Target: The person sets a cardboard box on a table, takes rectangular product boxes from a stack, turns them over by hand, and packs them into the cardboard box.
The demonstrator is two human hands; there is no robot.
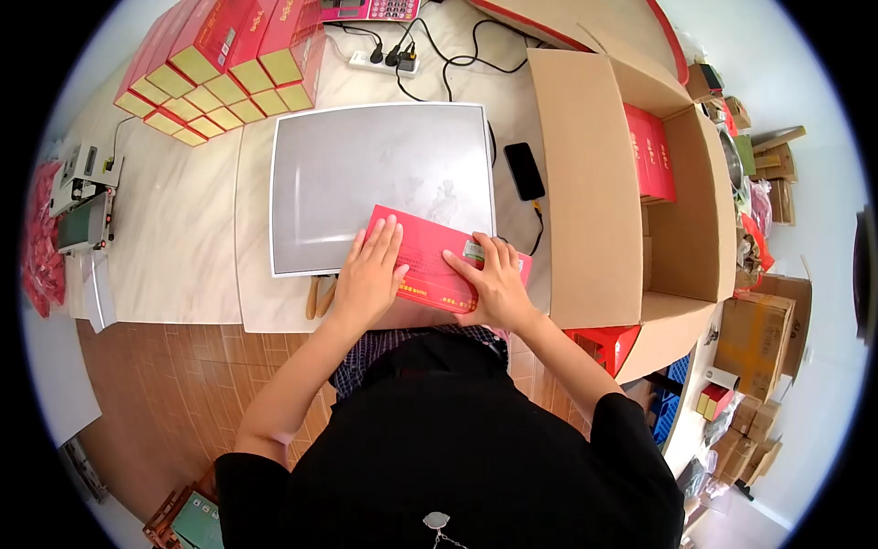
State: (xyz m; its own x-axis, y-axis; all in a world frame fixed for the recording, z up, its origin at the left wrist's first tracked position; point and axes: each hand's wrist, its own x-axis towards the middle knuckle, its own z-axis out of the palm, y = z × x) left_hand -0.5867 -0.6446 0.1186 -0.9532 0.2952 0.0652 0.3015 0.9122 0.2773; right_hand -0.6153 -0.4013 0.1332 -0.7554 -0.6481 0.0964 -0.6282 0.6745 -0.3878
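A flat red box (pixel 422 259) with yellow print and a small green-and-white label lies tilted across the front right edge of a grey metal-topped plate (pixel 375 165). My left hand (pixel 369 270) rests on the box's left part with its fingers stretched out flat. My right hand (pixel 494 282) grips the right part, thumb on top and the other fingers over the far edge. Beside the plate lies a black phone (pixel 524 171) with a cable plugged in. An open cardboard carton (pixel 590 183) stands to the right, with red boxes (pixel 650 154) inside it.
Stacked red-and-gold boxes (pixel 224 69) stand at the back left. Behind the plate are a power strip (pixel 384 62) with black cables and a pink calculator (pixel 370 9). A sealing machine (pixel 89 197) sits far left. Wooden handles (pixel 318 297) poke out below the plate.
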